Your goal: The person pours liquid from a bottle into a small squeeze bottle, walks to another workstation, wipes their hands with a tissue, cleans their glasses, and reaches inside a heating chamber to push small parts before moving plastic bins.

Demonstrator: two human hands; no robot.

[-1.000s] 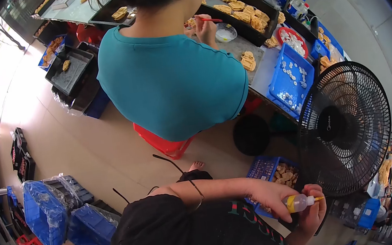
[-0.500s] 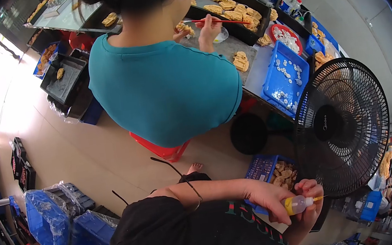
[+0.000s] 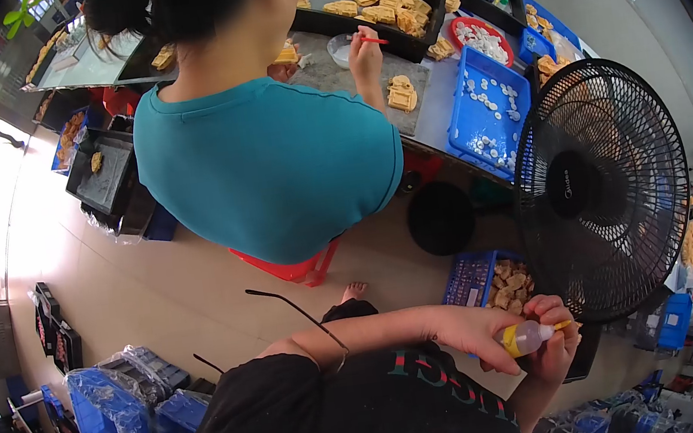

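My left hand (image 3: 476,337), at the end of the arm reaching in from the left, is closed round a small clear squeeze bottle (image 3: 524,338) with a yellow label and a yellow tip. The bottle lies tilted on its side, its tip pointing right. Beside the tip is my right hand (image 3: 555,340), fingers curled; a small yellowish bit shows at its fingertips, too small to name. Both hands are in front of my black shirt (image 3: 345,416). Just beyond them sits a blue basket (image 3: 467,281) of tan pieces (image 3: 511,287).
A black fan (image 3: 602,185) stands right of my hands. Ahead, a person in a teal shirt (image 3: 271,165) sits on a red stool (image 3: 284,269), holding a red stick at a table. A blue tray (image 3: 481,118) holds small white pieces. Plastic-wrapped blue crates (image 3: 112,418) are at lower left.
My view has shifted, and the bottle's tip is turned slightly upward, nearer my right fingertips. The co-worker's hand with the red stick is now beside a clear bowl.
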